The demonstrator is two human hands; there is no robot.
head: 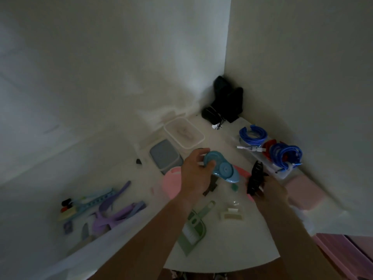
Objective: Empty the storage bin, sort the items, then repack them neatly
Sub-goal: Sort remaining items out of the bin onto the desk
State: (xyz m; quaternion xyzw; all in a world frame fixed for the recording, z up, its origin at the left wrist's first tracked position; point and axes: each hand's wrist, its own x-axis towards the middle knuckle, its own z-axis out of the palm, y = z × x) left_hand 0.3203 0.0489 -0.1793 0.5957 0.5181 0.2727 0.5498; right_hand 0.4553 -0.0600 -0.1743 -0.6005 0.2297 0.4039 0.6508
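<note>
My left hand (pixel 194 174) grips a light blue plastic item (pixel 223 167) with round discs on it, held above the pink storage bin (pixel 171 184). My right hand (pixel 270 190) holds a black hair claw clip (pixel 255 178) over the bin's right side. More black pieces (pixel 211 185) lie in the bin below the blue item. On the white table (pixel 232 249) in front of the bin lie a green mini dustpan with brush (pixel 193 227) and a cream hair claw (pixel 232 214).
Blue and red coiled cables (pixel 270 146) sit in a clear tray at the right. A clear empty container (pixel 183 134) and a grey-lidded box (pixel 164 154) stand behind the bin. Purple and blue utensils (pixel 105 209) lie at left. Black gear (pixel 226 100) fills the corner. A pink box (pixel 304 190) rests at right.
</note>
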